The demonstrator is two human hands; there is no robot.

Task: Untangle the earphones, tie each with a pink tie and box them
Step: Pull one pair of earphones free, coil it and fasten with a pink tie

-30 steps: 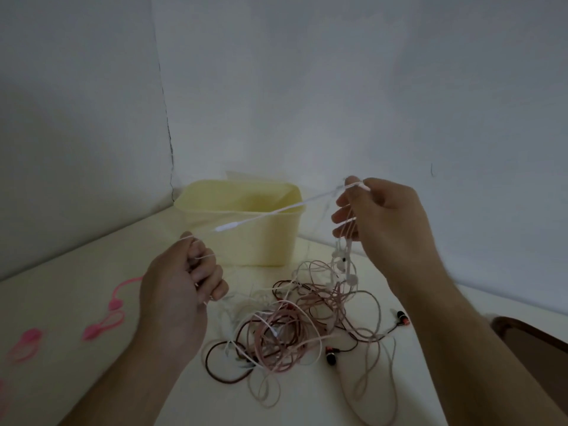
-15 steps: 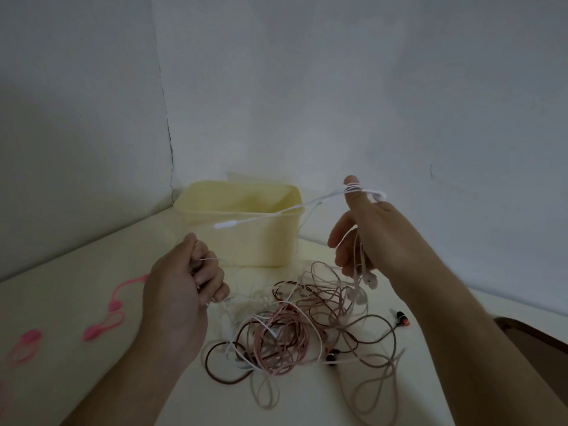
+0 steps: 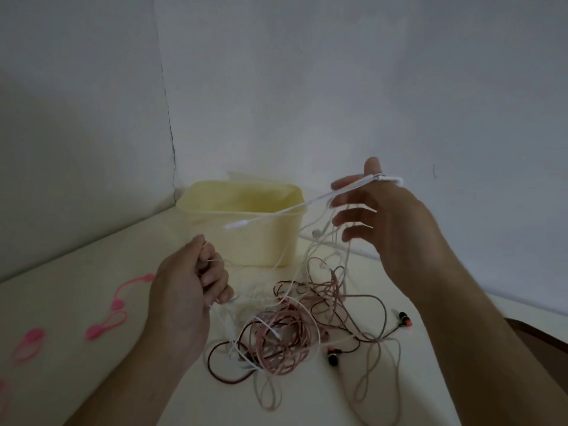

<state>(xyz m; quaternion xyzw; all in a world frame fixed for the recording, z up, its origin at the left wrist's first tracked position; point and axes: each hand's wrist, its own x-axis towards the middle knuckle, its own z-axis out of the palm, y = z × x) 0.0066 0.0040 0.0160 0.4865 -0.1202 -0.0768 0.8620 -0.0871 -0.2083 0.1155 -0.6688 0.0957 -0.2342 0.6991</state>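
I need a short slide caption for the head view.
Left hand grips white earphone cord looped over right hand, above tangle by yellow box.

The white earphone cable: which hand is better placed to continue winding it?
Probably the left hand: it pinches the white cable and can feed it, while the right hand only carries the loops around its thumb.

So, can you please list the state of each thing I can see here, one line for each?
Left hand: fingers curled, grips the white earphone cable.
Right hand: fingers spread, white cable looped round the thumb.
White earphone cable: stretched between both hands, partly pulled free.
Earphone pile: tangled on the table.
Yellow box: open, upright, no earphones seen inside.
Pink ties: lying unused on the table.
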